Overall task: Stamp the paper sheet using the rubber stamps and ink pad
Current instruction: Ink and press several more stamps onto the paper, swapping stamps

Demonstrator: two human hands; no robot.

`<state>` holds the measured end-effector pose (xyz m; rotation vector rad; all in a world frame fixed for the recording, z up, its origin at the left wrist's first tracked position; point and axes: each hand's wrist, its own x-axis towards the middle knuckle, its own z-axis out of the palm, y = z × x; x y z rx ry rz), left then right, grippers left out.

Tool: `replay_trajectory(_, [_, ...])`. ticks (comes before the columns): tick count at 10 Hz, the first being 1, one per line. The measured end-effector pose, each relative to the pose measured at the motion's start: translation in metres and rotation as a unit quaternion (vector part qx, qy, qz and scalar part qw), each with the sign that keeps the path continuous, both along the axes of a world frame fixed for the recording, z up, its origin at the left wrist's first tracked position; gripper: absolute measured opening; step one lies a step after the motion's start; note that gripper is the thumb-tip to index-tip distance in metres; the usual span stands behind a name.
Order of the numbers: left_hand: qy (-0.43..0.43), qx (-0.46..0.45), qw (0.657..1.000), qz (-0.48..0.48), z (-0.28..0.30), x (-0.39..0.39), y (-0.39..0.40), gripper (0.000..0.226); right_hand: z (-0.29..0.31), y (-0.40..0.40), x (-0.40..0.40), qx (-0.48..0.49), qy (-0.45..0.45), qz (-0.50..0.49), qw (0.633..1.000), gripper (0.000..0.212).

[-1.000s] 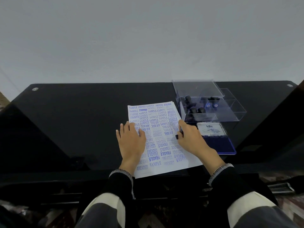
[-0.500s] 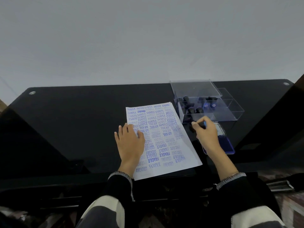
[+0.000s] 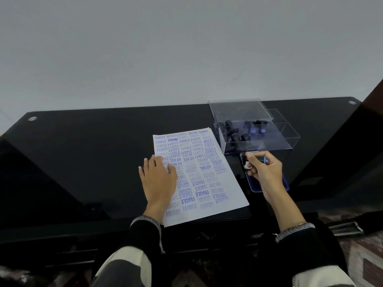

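Left hand (image 3: 158, 181) flat on the sheet (image 3: 204, 183), fingers straight and spread, pressing its left half to the desk (image 3: 93, 154). Right hand (image 3: 266, 175) curled round a stamp (image 3: 256, 159), pinched at the fingertips, just above the ink pad (image 3: 253, 186) (pad mostly hidden under the palm). Clear box (image 3: 275, 139) with more stamps sits just beyond those fingertips. Sheet lies between both hands, covered in blue prints.

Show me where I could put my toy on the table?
Left of the paper sheet and the left hand, the black table is bare. The right side is crowded: clear stamp box, ink pad, and right hand holding a stamp.
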<state>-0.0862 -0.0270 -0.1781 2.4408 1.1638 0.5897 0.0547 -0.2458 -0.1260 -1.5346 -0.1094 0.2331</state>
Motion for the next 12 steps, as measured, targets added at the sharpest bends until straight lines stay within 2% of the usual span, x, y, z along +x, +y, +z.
replay_trajectory(2, [-0.004, -0.001, 1.000, 0.000, 0.001, -0.001, -0.001, 0.042, 0.002, -0.012, 0.011, -0.067, -0.051, -0.009, 0.996, 0.007])
replay_trajectory(4, [-0.013, 0.000, 1.000, 0.000, 0.002, -0.001, -0.001, 0.040, 0.003, -0.029, 0.016, -0.201, -0.105, -0.018, 0.974, 0.028])
replay_trajectory(5, [-0.010, -0.002, 1.000, 0.000, 0.001, -0.001, -0.001, 0.041, 0.007, -0.033, 0.013, -0.268, -0.159, -0.024, 0.950, 0.037])
replay_trajectory(8, [-0.012, -0.002, 1.000, 0.001, 0.002, -0.001, -0.002, 0.041, 0.002, -0.028, 0.014, -0.464, -0.257, 0.031, 0.847, 0.029])
replay_trajectory(10, [-0.011, 0.000, 1.000, 0.002, 0.001, 0.000, -0.002, 0.041, 0.002, -0.023, 0.017, -0.518, -0.282, 0.056, 0.805, 0.024])
replay_trajectory(12, [-0.014, 0.001, 1.000, 0.003, 0.001, -0.001, -0.002, 0.041, 0.003, -0.020, 0.016, -0.518, -0.283, 0.062, 0.805, 0.024])
